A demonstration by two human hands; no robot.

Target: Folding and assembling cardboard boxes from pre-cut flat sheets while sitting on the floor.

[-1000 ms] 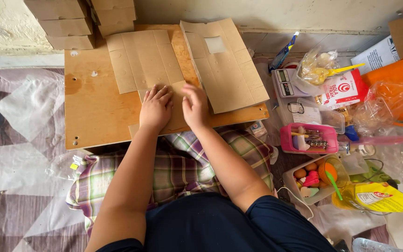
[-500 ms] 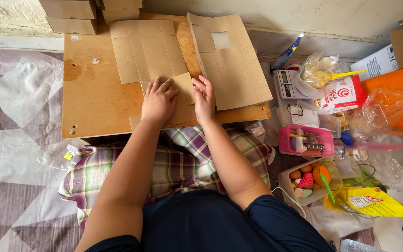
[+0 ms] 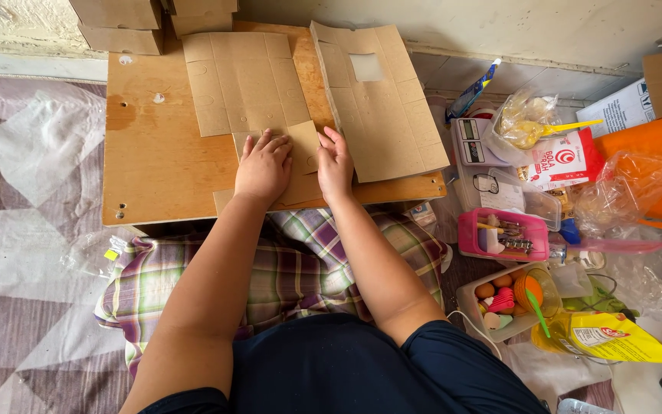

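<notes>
Head view shows both forearms reaching forward over a plaid cushion (image 3: 300, 261) onto a low wooden board (image 3: 155, 161). Left hand (image 3: 263, 165) lies palm down, fingers together and slightly curled, pressing flat on a small cardboard piece (image 3: 300, 165). Right hand (image 3: 335, 162) rests on its outer edge just beside it, fingers extended and close together against the piece's right margin; neither hand pinches anything. That piece is tan, matte corrugated card, rectangular, with faint creases, lying directly under and between the hands. Beyond the left fingertips sits a larger flat cardboard sheet (image 3: 243, 80) scored into panels. Beyond and to the right of the right hand lies a long cardboard blank (image 3: 381, 103) with a pale square patch. Further right, well apart, stands a pink plastic tray (image 3: 503, 234).
</notes>
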